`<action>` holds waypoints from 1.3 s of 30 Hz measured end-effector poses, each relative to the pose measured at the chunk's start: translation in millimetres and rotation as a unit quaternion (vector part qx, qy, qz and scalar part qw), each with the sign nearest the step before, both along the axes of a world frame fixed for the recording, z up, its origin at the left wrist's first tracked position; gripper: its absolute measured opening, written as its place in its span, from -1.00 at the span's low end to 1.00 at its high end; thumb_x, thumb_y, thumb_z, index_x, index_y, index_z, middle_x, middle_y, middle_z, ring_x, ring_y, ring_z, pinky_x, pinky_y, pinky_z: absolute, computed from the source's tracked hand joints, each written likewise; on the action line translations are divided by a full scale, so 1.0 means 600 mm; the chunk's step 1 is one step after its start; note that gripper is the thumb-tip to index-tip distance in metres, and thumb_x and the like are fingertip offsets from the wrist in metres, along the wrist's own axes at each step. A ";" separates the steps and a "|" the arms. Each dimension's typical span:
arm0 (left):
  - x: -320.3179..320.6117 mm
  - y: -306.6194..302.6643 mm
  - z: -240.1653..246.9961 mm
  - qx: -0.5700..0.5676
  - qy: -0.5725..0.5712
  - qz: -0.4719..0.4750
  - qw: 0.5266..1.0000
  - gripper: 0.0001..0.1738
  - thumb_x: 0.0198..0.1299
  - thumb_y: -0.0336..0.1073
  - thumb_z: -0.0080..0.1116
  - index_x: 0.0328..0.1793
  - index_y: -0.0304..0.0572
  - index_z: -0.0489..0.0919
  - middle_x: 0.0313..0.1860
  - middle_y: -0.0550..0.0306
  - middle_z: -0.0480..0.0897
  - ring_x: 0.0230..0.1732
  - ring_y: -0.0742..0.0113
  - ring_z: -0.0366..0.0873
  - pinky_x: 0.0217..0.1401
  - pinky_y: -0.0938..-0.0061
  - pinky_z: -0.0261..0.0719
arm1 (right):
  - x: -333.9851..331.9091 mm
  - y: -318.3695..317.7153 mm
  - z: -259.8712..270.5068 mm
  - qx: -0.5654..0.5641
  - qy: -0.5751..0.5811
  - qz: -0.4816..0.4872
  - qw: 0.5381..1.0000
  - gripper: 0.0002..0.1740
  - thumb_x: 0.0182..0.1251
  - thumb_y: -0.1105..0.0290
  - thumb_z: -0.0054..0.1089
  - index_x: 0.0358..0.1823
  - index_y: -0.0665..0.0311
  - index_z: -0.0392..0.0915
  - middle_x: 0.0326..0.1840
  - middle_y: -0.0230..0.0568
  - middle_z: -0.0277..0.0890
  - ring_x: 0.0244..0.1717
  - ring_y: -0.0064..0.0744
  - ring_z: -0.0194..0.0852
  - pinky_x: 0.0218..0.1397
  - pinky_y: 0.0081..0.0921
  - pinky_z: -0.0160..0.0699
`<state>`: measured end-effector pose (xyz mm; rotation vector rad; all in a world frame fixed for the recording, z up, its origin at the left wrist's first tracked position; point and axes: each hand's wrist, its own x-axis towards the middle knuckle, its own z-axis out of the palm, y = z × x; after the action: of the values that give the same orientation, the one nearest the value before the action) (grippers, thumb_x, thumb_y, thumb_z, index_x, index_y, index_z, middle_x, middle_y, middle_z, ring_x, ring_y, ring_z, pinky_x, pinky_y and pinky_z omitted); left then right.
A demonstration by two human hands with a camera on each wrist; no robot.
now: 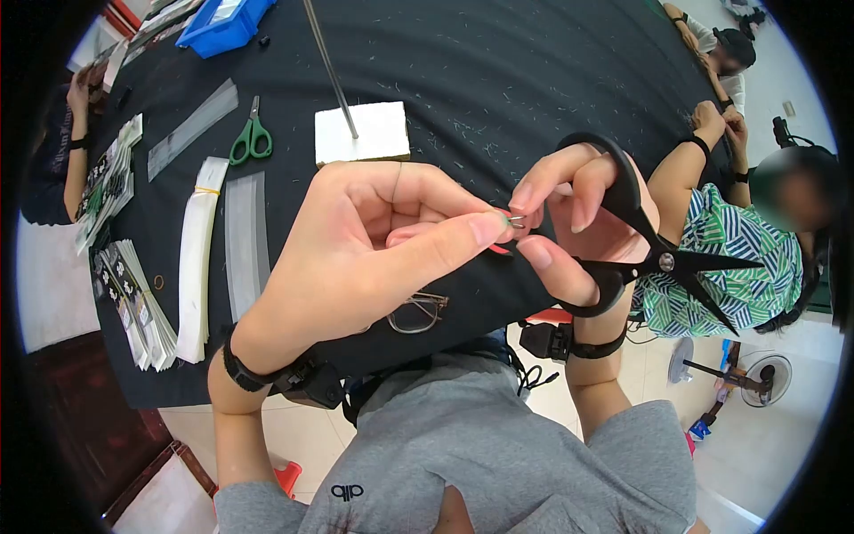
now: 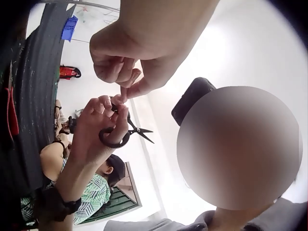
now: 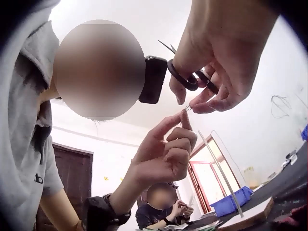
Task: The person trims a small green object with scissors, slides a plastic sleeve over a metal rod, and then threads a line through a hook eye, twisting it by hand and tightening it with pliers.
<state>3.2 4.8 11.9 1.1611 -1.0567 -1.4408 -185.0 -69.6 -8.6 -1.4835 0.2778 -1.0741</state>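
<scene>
My left hand [image 1: 356, 249] pinches a tiny metal piece with bent wire prongs [image 1: 517, 222] between thumb and index finger, the other fingers curled in. My right hand [image 1: 583, 209] faces it from the right, fingertips right at the prongs. Black-handled scissors [image 1: 667, 262] hang on the right hand, thumb and finger through the loops, their blades apart and pointing away to the right. In the right wrist view the prongs [image 3: 187, 108] stick up from the left fingertips. A thin dark line crosses the left index finger.
On the black cloth lie green scissors [image 1: 253, 138], a white strip bundle [image 1: 197, 267], clear strips [image 1: 245, 231], printed packets [image 1: 133, 303] and glasses [image 1: 416, 313]. A white block [image 1: 382, 142] bears an upright rod [image 1: 329, 67]. Behind it stands a blue bin [image 1: 222, 31]. Other people sit around the table.
</scene>
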 end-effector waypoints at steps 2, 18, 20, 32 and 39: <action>0.002 -0.002 0.002 0.019 -0.011 -0.007 1.000 -0.83 0.16 -0.33 0.28 -0.27 -0.33 0.67 -0.34 0.09 0.72 -0.43 0.67 0.51 -0.44 0.79 0.32 | -0.002 -0.001 -0.003 -0.009 0.021 -0.001 1.000 -0.62 -0.07 0.74 0.38 -0.35 0.24 0.36 -0.19 -0.02 0.57 -0.19 -0.43 0.58 -0.07 -0.46 0.61; -0.002 -0.007 -0.007 0.002 0.102 -0.023 0.995 -0.83 0.14 -0.35 0.29 -0.26 -0.33 0.69 -0.38 0.11 0.70 -0.55 0.73 0.32 -0.54 0.77 0.14 | 0.003 0.004 0.003 -0.008 -0.002 -0.015 1.000 -0.69 -0.02 0.76 0.32 -0.38 0.26 0.41 -0.31 -0.10 0.56 -0.23 -0.40 0.62 -0.09 -0.48 0.62; -0.001 -0.007 -0.007 -0.001 0.118 -0.033 0.992 -0.84 0.15 -0.36 0.28 -0.25 -0.35 0.69 -0.37 0.09 0.71 -0.55 0.73 0.32 -0.54 0.77 0.13 | 0.003 0.003 0.002 -0.006 -0.005 -0.013 1.000 -0.69 -0.02 0.76 0.32 -0.38 0.26 0.40 -0.31 -0.11 0.56 -0.23 -0.40 0.61 -0.09 -0.48 0.62; 0.003 -0.005 -0.015 -0.025 0.067 -0.001 0.997 -0.84 0.17 -0.36 0.29 -0.23 -0.33 0.68 -0.33 0.09 0.72 -0.39 0.65 0.56 -0.43 0.80 0.32 | 0.010 -0.001 -0.007 0.027 0.012 -0.014 0.999 -0.67 0.02 0.65 0.39 -0.30 0.26 0.37 -0.29 -0.19 0.50 -0.24 -0.48 0.55 -0.13 -0.54 0.56; -0.016 -0.001 -0.017 -0.102 -0.025 0.101 0.989 -0.88 0.21 -0.47 0.24 -0.17 -0.36 0.68 -0.48 0.30 0.60 -0.55 0.76 0.25 -0.46 0.81 0.17 | 0.000 0.001 -0.025 -0.174 0.302 -0.221 0.911 -0.11 -0.36 -0.08 0.65 -0.13 0.32 0.31 -0.39 -0.28 0.36 -0.38 -0.46 0.41 -0.31 -0.52 0.47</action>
<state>-6.6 4.4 1.9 1.1251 -1.0614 -1.1244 -184.8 -69.2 -23.4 -2.1295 0.9345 -1.0161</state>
